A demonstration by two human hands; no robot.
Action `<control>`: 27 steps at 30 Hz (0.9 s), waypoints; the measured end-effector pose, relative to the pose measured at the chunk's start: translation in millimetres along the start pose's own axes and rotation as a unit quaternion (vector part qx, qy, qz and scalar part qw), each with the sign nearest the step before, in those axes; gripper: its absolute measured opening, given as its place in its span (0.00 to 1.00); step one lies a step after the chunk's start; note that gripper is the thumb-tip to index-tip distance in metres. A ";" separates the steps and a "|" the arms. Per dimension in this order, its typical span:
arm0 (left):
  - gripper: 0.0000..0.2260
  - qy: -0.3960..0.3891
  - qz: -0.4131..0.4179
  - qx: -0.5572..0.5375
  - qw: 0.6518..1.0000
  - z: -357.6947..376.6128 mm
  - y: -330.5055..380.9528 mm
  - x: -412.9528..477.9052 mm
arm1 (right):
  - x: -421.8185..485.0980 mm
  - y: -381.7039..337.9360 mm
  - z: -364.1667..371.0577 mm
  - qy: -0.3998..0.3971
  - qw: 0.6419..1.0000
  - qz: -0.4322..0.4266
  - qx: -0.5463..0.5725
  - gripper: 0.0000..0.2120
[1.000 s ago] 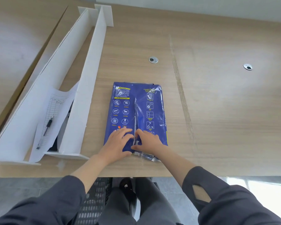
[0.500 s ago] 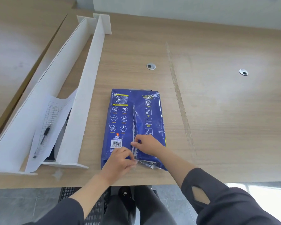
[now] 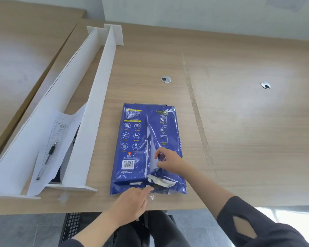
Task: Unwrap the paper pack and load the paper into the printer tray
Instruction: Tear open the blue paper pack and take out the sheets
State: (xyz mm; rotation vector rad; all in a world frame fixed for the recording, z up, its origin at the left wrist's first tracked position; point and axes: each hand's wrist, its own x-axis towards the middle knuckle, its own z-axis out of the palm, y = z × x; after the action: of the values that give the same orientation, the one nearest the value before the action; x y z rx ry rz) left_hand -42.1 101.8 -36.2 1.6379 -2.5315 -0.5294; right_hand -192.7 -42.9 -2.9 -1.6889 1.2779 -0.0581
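Paper pack (image 3: 137,148) in a glossy blue wrapper (image 3: 168,132) lies flat on the wooden desk (image 3: 239,139), near the front edge and straight ahead of the person. Its long axis runs from the near edge of the desk towards the far side. The print reads upright from the person's seat, with the yellow headings at the far end and the barcode towards the near end. The wrapper's middle seam is split lengthwise along the near half, and a strip of white paper (image 3: 152,162) shows in the gap. The right hand (image 3: 169,162) rests on the right half of the pack, thumb and forefinger pinching the loose edge of the wrapper beside the split, the other fingers curled. The left hand (image 3: 132,202) is at the pack's near end, its fingers reaching to the folded end flaps, which are torn open and show a pale lining. Whether those fingers pinch a flap or only touch it cannot be told. Left of the pack stand long white foam-board partitions (image 3: 89,122), roughly parallel to it. Between two of them lies a printed grid sheet (image 3: 61,132) with a pen (image 3: 50,154) on it. Two round metal cable grommets (image 3: 166,79) sit in the desk well beyond the pack.
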 end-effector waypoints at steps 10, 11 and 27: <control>0.21 0.005 -0.128 -0.083 0.988 -19.9 -13.2 49.0 | -14.1 12.9 -80.9 0.019 0.998 0.060 -0.008 0.14; 0.21 0.010 -0.128 -0.069 0.989 -19.7 -15.7 52.9 | -13.5 14.3 -84.7 0.021 0.998 0.057 -0.032 0.14; 0.15 -0.073 -0.294 0.033 0.953 -65.2 -13.2 87.5 | 23.0 -1.3 -64.3 -0.001 0.850 0.121 -0.512 0.28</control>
State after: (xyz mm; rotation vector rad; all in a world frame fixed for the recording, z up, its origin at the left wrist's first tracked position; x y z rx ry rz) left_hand -51.5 2.6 10.2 2.4704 -2.1303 -0.6280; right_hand -216.7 -102.4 20.3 -2.3498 1.6412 0.9348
